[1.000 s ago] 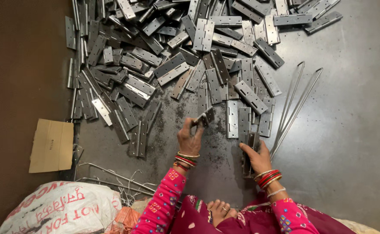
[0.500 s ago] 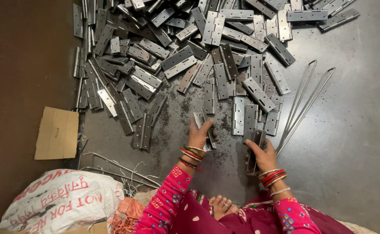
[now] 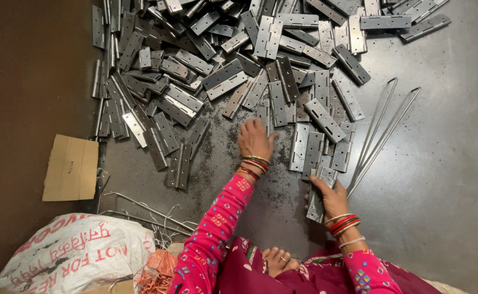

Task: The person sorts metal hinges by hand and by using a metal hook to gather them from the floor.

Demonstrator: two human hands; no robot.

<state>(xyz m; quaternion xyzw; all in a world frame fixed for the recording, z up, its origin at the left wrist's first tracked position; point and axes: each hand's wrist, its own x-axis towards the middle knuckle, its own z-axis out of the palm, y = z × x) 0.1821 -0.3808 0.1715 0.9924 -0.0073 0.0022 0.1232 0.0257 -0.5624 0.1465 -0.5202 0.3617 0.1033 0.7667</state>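
Head view: right hand (image 3: 332,197) grips hinges (image 3: 316,198) (stacked).

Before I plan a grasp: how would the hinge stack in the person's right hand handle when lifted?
The hinge stack in the right hand looks like flat steel plates, so probably stiff and heavy for its size. Its smooth faces may slide against one another if gripped loosely. Being flat, it should not roll.
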